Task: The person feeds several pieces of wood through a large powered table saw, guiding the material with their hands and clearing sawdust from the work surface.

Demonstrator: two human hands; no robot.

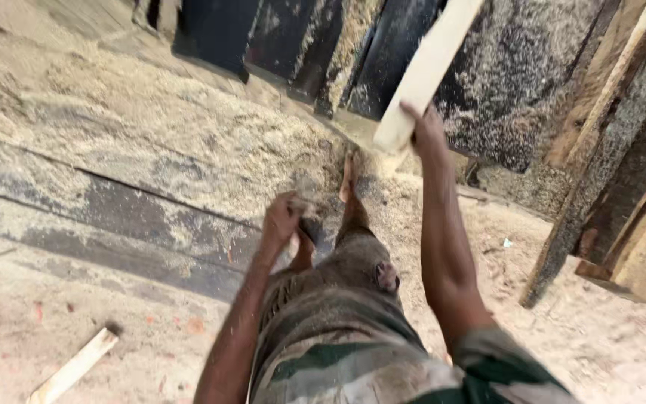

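While the right hand [426, 133] is gripping the pale plank [428, 71] at its lower end, the loosely curled, empty-looking left hand [281, 218] is swinging below the plank; a firmer, higher hold would be steadying it better.

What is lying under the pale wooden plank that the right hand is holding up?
Under the pale plank gripped by the right hand lie a sawdust-covered floor and dark, dusty boards. The part of the boards directly behind the plank is covered and cannot be seen.

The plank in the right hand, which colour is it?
The plank is pale, light cream bare wood, seen best in the head view, gripped at its lower end by the right hand.
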